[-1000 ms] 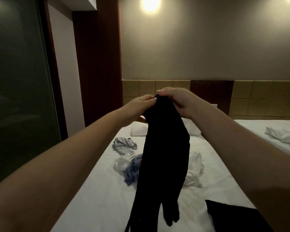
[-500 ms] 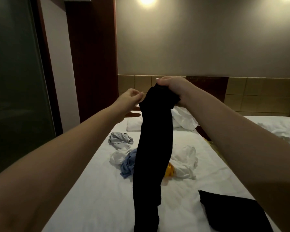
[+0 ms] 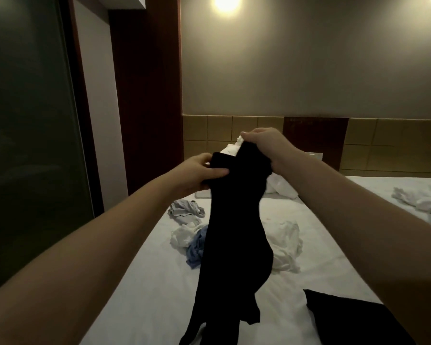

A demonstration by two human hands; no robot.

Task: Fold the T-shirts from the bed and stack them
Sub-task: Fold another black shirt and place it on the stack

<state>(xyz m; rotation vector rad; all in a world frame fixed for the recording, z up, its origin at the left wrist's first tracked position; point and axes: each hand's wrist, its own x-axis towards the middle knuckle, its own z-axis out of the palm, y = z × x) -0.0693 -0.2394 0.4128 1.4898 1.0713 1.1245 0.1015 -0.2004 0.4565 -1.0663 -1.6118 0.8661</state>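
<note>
Since half a second back, when the left hand [image 3: 204, 173] was off to the side holding nothing, it's come back in and grabbed the black T-shirt [image 3: 232, 232] by its upper left edge, thumb clamped over the front of the cloth. The right hand [image 3: 264, 145] hasn't let go; it's still pinching the top of the shirt, a bit higher and to the right. So the two grips are now apart instead of bunched together like a second ago. The shirt's in the air over the middle of the bed [image 3: 147, 307], hanging as a narrow twisted strip with its bottom end out of frame. My guess is they're hunting for the shoulders to open it out, so proper folding hasn't started. One folded black piece [image 3: 346, 319] already sits near right, and crumpled shirts [image 3: 286, 245] wait further up.
</note>
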